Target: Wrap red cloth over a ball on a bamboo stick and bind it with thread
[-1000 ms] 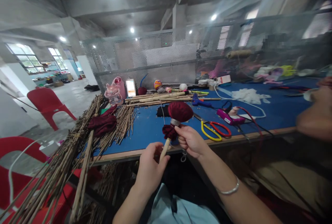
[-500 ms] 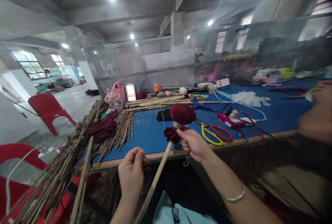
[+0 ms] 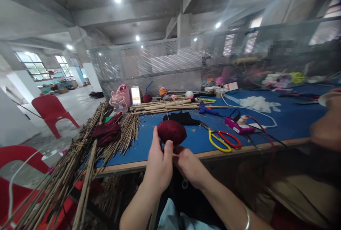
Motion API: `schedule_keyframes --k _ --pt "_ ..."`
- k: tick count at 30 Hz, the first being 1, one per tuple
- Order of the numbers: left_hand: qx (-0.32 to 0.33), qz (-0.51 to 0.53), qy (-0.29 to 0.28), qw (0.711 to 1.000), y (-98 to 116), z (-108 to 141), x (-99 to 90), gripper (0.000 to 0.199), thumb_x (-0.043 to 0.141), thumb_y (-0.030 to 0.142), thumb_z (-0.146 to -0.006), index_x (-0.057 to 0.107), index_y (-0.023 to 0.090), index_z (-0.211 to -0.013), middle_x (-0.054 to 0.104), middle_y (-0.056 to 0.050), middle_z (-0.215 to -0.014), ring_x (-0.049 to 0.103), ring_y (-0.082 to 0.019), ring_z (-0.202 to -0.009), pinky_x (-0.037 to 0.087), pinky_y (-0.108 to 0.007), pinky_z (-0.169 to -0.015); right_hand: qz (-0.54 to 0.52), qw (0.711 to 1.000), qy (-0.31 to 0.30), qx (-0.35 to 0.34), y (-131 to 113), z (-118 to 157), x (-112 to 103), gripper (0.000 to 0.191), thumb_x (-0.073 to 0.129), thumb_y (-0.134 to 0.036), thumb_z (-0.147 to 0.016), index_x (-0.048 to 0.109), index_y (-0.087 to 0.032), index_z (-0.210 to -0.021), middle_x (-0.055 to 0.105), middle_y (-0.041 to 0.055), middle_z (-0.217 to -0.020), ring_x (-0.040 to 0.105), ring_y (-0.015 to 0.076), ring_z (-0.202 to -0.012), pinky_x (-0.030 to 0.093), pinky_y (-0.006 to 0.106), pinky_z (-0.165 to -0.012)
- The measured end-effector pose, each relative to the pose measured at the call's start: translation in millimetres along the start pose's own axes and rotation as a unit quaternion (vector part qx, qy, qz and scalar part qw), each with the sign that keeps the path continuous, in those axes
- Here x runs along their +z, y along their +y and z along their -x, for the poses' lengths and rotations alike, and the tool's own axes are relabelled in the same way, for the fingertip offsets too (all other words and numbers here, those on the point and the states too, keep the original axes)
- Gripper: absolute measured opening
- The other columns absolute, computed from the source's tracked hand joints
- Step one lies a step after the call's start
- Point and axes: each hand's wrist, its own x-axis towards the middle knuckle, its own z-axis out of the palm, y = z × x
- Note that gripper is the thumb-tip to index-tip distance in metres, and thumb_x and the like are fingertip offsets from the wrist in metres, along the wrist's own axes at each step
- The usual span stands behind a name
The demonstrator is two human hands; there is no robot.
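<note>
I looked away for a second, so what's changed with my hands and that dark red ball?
The dark red ball moved left and closer to you, uncovering more of the black cloth. Your left hand, first on the pale stick, let go and now has its fingers against the ball's left side. Your right hand stayed just below the ball. The scissors stayed on the table.

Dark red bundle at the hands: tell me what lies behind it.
Behind the dark red bundle, a black piece lies on the blue tabletop. The bundle covers part of it, so its full outline cannot be seen. Left hand and right hand hide the bundle's lower part.
</note>
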Motion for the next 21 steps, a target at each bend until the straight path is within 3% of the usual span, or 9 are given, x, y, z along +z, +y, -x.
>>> schedule_keyframes --k 2,4,6,8,11,14,17,21 --pt "-0.045 0.045 -0.045 0.997 -6 1 11.9 0.065 0.039 0.041 -0.088 0.015 0.013 -0.142 0.054 -0.015 -0.123 0.053 -0.021 -0.108 0.04 -0.034 -0.092 -0.022 1.0 0.001 0.014 2 2 3 0.03 0.06 -0.04 -0.075 0.06 -0.016 -0.094 0.042 -0.0058 -0.046 0.03 0.0068 -0.039 0.028 0.022 -0.041" --pt "-0.077 0.076 -0.077 0.991 -16 7 15.7 0.059 0.037 0.044 -0.088 0.025 0.015 -0.138 0.06 -0.012 -0.107 0.06 -0.019 -0.087 0.047 -0.03 -0.075 -0.042 0.999 0.001 0.03 6 3 0 0.03 0.06 -0.037 -0.076 0.059 -0.017 -0.098 0.045 -0.0053 -0.05 0.032 0.0068 -0.039 0.03 0.022 -0.041" --pt "-0.111 0.099 -0.126 0.981 -25 15 13.8 0.055 0.038 0.047 -0.086 0.036 0.017 -0.131 0.062 -0.006 -0.083 0.056 -0.014 -0.06 0.044 -0.024 -0.052 -0.058 0.998 -0.015 0.03 9 3 -5 0.031 0.059 -0.036 -0.076 0.057 -0.017 -0.101 0.051 -0.0033 -0.057 0.04 0.0087 -0.043 0.034 0.022 -0.043" --pt "-0.134 0.117 -0.164 0.97 -32 22 10.3 0.051 0.044 0.048 -0.083 0.043 0.018 -0.124 0.055 0.0 -0.065 0.045 -0.011 -0.045 0.036 -0.021 -0.041 -0.057 0.998 -0.015 0.018 8 4 -10 0.028 0.058 -0.035 -0.077 0.058 -0.017 -0.099 0.056 -0.0006 -0.065 0.049 0.0119 -0.052 0.04 0.024 -0.049" --pt "-0.134 0.131 -0.139 0.972 -37 30 8.0 0.041 0.049 0.045 -0.08 0.054 0.015 -0.108 0.05 0.002 -0.056 0.042 -0.011 -0.045 0.035 -0.021 -0.043 -0.015 1.0 0.003 -0.009 3 2 -16 0.022 0.061 -0.032 -0.075 0.06 -0.016 -0.09 0.06 0.0015 -0.075 0.055 0.0146 -0.07 0.044 0.027 -0.068" --pt "-0.145 0.135 -0.093 0.976 -40 36 8.1 0.035 0.049 0.047 -0.08 0.056 0.016 -0.095 0.045 0.004 -0.053 0.041 -0.01 -0.046 0.033 -0.021 -0.045 0.018 0.998 -0.035 -0.038 0 1 -19 0.024 0.063 -0.032 -0.074 0.06 -0.016 -0.092 0.06 0.002 -0.082 0.054 0.0156 -0.081 0.041 0.028 -0.079" --pt "-0.172 0.145 -0.076 0.971 -44 35 5.7 0.034 0.048 0.049 -0.08 0.053 0.017 -0.089 0.04 0.006 -0.052 0.035 -0.008 -0.043 0.028 -0.019 -0.042 0.048 0.998 -0.029 -0.028 0 3 -23 0.024 0.062 -0.035 -0.075 0.057 -0.016 -0.09 0.056 -0.0015 -0.069 0.05 0.0113 -0.064 0.041 0.025 -0.065" --pt "-0.214 0.185 -0.08 0.956 -46 30 -0.3 0.035 0.049 0.052 -0.079 0.047 0.018 -0.085 0.032 0.009 -0.052 0.025 -0.004 -0.04 0.021 -0.016 -0.038 0.122 0.992 0.035 -0.003 -8 11 -27 0.025 0.061 -0.038 -0.075 0.051 -0.016 -0.071 0.038 -0.0077 -0.051 0.029 0.0054 -0.046 0.023 0.019 -0.044"
